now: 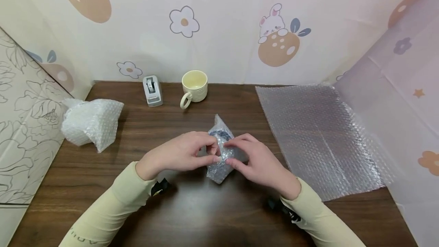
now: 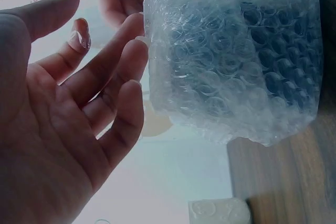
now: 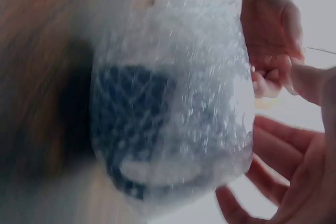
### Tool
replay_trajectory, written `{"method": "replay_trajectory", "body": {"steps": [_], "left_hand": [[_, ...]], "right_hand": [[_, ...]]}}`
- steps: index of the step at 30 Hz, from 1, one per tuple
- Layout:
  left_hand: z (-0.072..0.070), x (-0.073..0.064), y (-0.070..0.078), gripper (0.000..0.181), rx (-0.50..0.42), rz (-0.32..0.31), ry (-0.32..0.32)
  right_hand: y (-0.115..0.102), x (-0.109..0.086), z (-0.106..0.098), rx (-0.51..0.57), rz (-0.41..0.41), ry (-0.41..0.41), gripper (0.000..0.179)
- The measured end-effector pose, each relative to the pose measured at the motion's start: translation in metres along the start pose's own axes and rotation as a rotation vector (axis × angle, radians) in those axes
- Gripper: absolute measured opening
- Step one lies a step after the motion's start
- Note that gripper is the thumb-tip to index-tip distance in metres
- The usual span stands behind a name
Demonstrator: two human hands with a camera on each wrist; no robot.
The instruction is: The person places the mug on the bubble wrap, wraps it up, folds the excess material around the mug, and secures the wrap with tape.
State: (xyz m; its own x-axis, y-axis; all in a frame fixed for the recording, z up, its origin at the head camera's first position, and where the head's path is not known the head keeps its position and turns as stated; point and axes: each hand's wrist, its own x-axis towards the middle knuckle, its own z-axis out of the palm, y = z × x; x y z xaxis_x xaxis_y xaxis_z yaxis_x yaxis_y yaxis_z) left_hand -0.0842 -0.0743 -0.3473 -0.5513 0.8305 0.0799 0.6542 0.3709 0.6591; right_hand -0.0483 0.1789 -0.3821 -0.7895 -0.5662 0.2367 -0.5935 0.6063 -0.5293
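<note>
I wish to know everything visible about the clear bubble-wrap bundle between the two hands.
The clear, shiny bubble-wrap bundle looks like plastic film around a dark blue object, whose full shape is not distinct. A pointed corner sticks out at the far end. It appears to rest near the middle of the dark brown, wood-grained table. The bare left hand and bare right hand touch it from opposite sides.

A white tape dispenser (image 1: 153, 92) stands far left on the desk (image 1: 161, 121); right of it, a cream mug (image 1: 199, 93), handle toward the near left; a bubble-wrapped bundle (image 1: 90, 123) at the left edge; a bubble-wrap sheet (image 1: 312, 136) spread at the right; a rabbit-and-flower backdrop (image 1: 226, 45) along the far side.
</note>
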Motion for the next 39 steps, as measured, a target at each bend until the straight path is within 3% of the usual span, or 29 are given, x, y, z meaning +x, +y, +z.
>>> {"method": "replay_trajectory", "body": {"steps": [6, 10, 13, 21, 31, 39], "left_hand": [[0.004, 0.002, 0.007, 0.015, 0.099, -0.019, -0.026], [0.005, 0.005, 0.012, 0.019, 0.172, -0.039, -0.041], [0.005, 0.005, 0.015, 0.021, 0.177, -0.071, -0.035], [0.004, 0.002, 0.012, 0.016, 0.058, -0.132, 0.022], [0.005, -0.003, 0.006, 0.011, -0.211, -0.33, 0.131], [0.012, -0.004, 0.002, 0.011, -0.271, -0.318, 0.143]], "right_hand": [[-0.024, 0.009, -0.002, -0.005, 0.158, 0.025, 0.041], [-0.034, 0.014, -0.002, -0.022, 0.204, 0.033, 0.023], [-0.035, 0.014, -0.002, -0.003, 0.226, 0.043, 0.01], [-0.03, 0.014, -0.007, 0.1, 0.266, 0.021, 0.009], [-0.026, 0.012, -0.008, 0.129, 0.287, 0.039, 0.012], [-0.024, 0.015, -0.007, 0.144, 0.296, 0.047, 0.019]]}}
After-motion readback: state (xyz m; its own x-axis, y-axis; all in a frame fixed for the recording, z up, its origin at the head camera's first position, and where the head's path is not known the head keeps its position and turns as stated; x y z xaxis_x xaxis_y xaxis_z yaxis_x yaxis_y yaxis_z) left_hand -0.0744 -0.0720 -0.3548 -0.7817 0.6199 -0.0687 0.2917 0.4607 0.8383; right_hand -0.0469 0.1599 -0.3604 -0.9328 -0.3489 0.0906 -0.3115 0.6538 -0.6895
